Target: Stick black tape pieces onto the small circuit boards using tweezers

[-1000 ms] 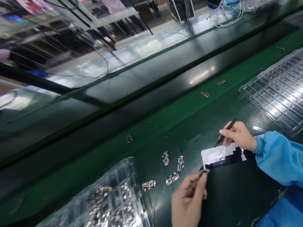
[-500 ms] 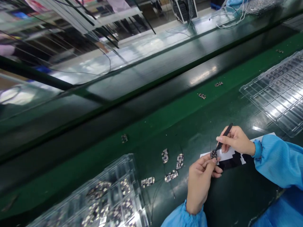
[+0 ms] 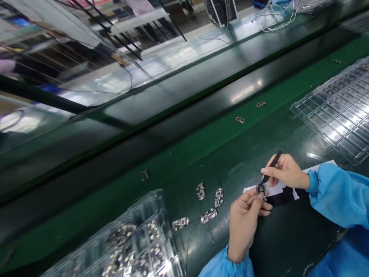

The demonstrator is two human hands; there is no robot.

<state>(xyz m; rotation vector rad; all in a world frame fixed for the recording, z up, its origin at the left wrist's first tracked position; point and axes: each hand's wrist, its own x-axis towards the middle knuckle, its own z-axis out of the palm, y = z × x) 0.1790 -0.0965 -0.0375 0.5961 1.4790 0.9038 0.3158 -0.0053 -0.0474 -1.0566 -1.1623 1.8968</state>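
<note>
My left hand pinches a small circuit board between thumb and fingers. My right hand grips black tweezers like a pen, their tip down at the board's upper part. Whether the tips touch the board or hold anything is too small to tell. Beneath both hands lies a white sheet with black patches. To the left of my left hand, several similar boards rest on the dark green surface, some with thin wires.
A clear plastic tray with many boards stands at lower left. Another clear compartment tray lies at right. Spaced boards sit on a green conveyor belt. Across the line, cables and a person's arm show.
Boards on the green belt have moved left. The tweezer tip has shifted slightly down and left over the held board. Across the line, an arm has come into view.
</note>
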